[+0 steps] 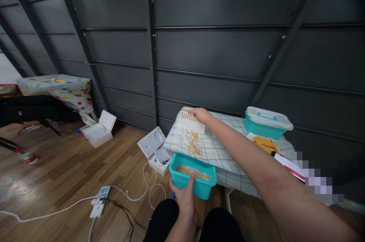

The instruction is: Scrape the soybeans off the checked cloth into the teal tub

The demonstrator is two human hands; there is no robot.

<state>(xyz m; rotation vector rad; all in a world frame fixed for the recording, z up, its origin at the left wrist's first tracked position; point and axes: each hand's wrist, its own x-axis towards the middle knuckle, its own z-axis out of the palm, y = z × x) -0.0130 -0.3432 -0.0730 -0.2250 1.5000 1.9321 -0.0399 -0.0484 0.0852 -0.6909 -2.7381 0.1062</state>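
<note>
Left grip (184, 195) clasps teal bin (203, 190) (grains (196, 173) inside); right grip (200, 114), spread unclear, is at white card (190, 124).

Dim along the grey wall (205, 48), brighter over the checked cloth (218, 156); glaring on the wooden floor (65, 166) at near left; soft in detail, stretched toward both edges, pixelated at right.

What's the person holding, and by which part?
The left hand holds the teal tub by its near side, thumb at the rim. Whether the right hand holds anything can't be told.
</note>
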